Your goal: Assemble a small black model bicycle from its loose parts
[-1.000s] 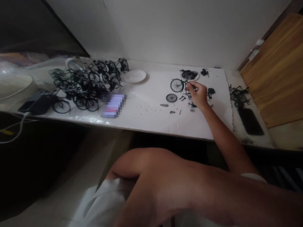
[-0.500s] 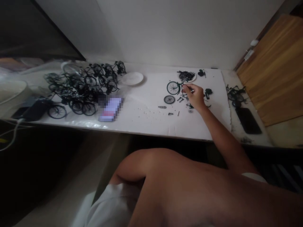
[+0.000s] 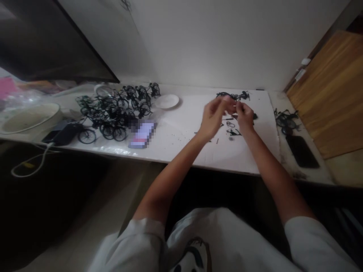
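My left hand [image 3: 212, 115] and my right hand [image 3: 245, 113] are raised close together above the white work surface [image 3: 187, 113]. The fingers of both are bent inward and their tips nearly meet. My right hand is closed in a pinch on something small and dark that I cannot make out. What my left fingers hold is hidden too. Below and between the hands lie small dark miniature bicycle parts [image 3: 233, 132]. Behind the fingertips, a pile of dark parts [image 3: 224, 95] is partly covered.
Several miniature bicycles [image 3: 121, 109] stand crowded on the left, near a white dish [image 3: 167, 101] and a lit phone [image 3: 143, 135]. A dark phone [image 3: 302, 152] and another miniature bicycle [image 3: 287, 119] are at right. A pale basin [image 3: 31, 117] stands far left.
My left arm, earlier near the camera, has reached forward and its hand has joined my right one. The bicycle wheels earlier visible beside my right hand are now hidden. The view has shifted slightly.
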A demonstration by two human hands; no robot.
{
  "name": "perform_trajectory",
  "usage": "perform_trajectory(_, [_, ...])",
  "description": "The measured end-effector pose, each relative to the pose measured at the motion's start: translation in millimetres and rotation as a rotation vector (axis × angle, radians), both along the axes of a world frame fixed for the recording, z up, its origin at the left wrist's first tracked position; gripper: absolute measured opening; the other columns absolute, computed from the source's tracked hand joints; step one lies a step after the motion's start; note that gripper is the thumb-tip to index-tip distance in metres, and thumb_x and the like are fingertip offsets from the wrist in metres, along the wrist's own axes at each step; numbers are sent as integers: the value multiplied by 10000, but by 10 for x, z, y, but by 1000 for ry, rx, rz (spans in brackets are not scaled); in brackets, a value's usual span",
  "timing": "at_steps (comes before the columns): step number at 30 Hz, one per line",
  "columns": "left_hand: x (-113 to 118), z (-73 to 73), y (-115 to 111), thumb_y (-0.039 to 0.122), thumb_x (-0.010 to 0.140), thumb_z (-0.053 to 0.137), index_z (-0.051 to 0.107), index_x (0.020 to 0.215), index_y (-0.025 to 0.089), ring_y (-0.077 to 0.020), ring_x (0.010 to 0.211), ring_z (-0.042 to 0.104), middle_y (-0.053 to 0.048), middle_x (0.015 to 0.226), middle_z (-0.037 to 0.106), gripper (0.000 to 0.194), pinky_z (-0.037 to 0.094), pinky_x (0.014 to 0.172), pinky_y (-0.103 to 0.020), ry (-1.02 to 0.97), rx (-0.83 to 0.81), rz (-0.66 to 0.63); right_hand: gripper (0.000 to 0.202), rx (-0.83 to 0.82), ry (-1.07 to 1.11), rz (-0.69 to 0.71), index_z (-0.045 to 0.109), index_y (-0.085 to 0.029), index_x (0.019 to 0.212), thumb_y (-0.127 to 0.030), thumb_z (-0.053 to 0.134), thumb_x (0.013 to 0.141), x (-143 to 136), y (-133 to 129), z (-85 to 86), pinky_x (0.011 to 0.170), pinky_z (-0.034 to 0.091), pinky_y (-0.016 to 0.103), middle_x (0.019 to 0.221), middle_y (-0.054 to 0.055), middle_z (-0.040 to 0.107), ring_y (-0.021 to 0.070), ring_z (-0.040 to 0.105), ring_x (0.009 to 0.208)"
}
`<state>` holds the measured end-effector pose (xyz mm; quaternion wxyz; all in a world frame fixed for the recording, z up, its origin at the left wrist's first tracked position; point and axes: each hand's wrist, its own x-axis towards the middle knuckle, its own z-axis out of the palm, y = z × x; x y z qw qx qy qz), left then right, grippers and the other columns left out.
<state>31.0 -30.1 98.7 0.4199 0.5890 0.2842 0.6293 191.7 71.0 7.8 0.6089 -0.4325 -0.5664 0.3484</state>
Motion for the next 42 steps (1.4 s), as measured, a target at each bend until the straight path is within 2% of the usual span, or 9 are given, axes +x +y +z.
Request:
perform_trajectory(2, [-61,-280,424,784,980,641,668,996,219,-145,833,656,-27,856,646,566,548,768,-270,-81,16,322,585,-69,127,-74,673,-224,1017,-804,625,964,12,51,4,610,564,242,860,28,759,152,711,759])
perform_trajectory(4, [-139,-510,746,751,954,712,642,1097,233,-144,862,633,-29,927,630,543,524,757,-267,-40,31,466,543,-112,201,-105,675,-230,990,-772,681,943,20,84,1,591,552,219,823,13,745,142,713,747])
perform_trajectory(8, [-202,-823,1051,706,834,878,562,1440,262,-223,1061,681,-149,1329,654,815,559,818,-329,229,87,448,526,-76,232,-123,675,-246,997,-768,693,935,34,112,-22,580,549,203,846,14,748,135,707,755])
perform_trajectory(11, [-147,-944,1102,692,811,898,540,1522,257,-277,1170,705,-180,1397,687,907,587,915,-384,349,141,309,568,-5,213,-130,668,-258,1003,-819,676,917,38,106,-33,568,540,198,841,4,735,133,687,746])
perform_trajectory(19, [-19,-1152,1101,646,934,795,723,1338,166,-244,1110,803,-154,1243,818,631,650,1025,-405,83,58,82,661,85,18,-61,705,-247,975,-898,643,880,22,162,-156,635,552,277,865,28,715,179,688,784])
perform_trajectory(26, [-72,-1232,1041,570,932,817,782,1206,158,-230,965,831,-129,1079,849,496,692,911,-373,66,10,251,553,270,-276,-335,697,-273,1225,-755,653,958,36,189,-318,1076,558,544,1273,119,727,296,675,1173])
perform_trajectory(28, [-81,-1214,1001,534,935,824,777,1207,166,-231,946,834,-122,1073,851,460,699,889,-366,110,37,341,493,331,-325,-377,677,-275,1275,-671,674,981,-2,102,-276,1059,561,556,1305,135,702,306,662,1181])
perform_trajectory(33, [-86,-1184,905,437,987,787,769,1233,212,-216,963,841,-89,1109,854,334,704,915,-356,266,119,424,295,421,-385,-164,741,-262,1149,-524,668,1034,-137,-166,-60,872,606,443,1062,99,764,274,702,1033])
perform_trajectory(42, [-98,-1130,846,384,1032,725,788,1278,251,-224,991,839,-72,1186,855,286,682,958,-401,440,233,515,212,437,-452,-160,798,-282,1008,-450,670,1037,-108,-282,94,837,613,444,1036,86,814,280,692,1050])
